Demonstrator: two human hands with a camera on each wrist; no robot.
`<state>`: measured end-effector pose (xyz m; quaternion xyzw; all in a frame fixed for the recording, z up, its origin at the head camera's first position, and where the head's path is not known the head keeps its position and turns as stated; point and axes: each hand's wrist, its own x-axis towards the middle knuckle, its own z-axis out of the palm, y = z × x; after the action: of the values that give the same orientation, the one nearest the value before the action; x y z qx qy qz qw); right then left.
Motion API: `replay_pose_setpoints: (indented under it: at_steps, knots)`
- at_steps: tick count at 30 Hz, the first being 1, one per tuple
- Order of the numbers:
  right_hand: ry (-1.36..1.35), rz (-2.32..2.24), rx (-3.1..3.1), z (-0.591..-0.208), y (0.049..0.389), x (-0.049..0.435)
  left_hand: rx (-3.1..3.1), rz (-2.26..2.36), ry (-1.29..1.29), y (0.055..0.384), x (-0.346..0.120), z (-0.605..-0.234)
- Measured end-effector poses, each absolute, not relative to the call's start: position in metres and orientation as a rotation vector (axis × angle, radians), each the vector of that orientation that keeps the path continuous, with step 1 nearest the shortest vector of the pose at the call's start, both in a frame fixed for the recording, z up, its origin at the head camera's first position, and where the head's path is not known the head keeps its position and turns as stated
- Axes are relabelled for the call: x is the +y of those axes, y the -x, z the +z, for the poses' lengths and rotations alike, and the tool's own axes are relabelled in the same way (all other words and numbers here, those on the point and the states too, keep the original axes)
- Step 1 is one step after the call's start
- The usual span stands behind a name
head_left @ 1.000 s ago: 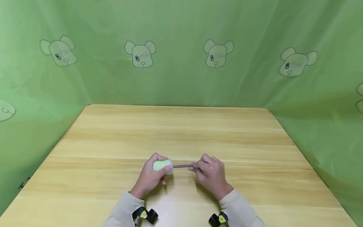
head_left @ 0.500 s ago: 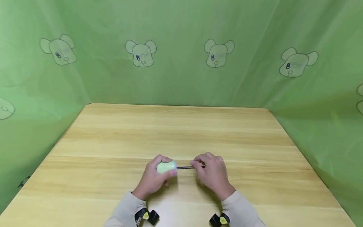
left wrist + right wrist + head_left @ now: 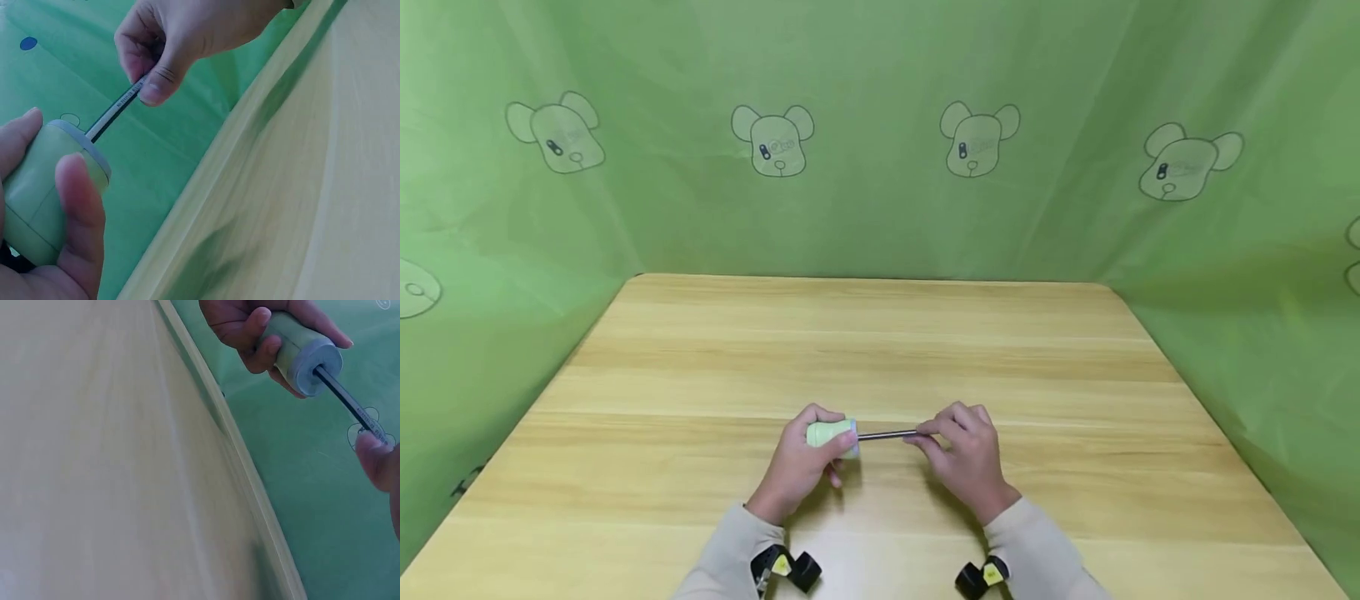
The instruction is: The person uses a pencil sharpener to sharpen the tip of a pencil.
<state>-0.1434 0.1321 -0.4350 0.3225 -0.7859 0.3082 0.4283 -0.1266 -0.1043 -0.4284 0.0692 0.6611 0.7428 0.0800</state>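
Observation:
In the head view, my left hand holds a light green pencil sharpener above the table, thumb along its bluish-grey front end. A dark pencil runs from the hole in that end, and its tip inside is hidden. My right hand pinches the pencil's other end between thumb and fingers. Pale lettering shows on the pencil in the left wrist view. From the right wrist, the round face of the sharpener is seen with the pencil in its middle; only my right thumb and part of that hand appear there.
The wooden table spreads beneath both hands. Green curtains printed with bear heads enclose its back and sides. Black wrist cameras sit at both sleeve cuffs. A small dark object lies by the table's left edge.
The sharpener shifted slightly right, then back left. My right fingers moved on the pencil, opening and pinching it again near its end; it now tilts up slightly towards the right.

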Motion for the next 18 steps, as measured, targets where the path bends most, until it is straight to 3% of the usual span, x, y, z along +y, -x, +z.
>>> replay_pose_setpoints:
  at_steps: [6,9,14,18]
  knots:
    - [-0.886,0.739,-1.960,-0.433,0.143,0.136,2.024,2.154,-0.249,0.123,-0.104,-0.429]
    - [-0.899,1.106,-2.356,-0.424,0.137,0.140,2.145,2.081,-0.326,0.120,-0.104,-0.430]
    - [-0.427,1.751,-2.869,-0.409,0.133,0.145,2.228,2.027,-0.424,0.119,-0.100,-0.430]
    - [-0.442,1.392,-2.792,-0.414,0.133,0.139,2.235,2.044,-0.347,0.119,-0.100,-0.431]
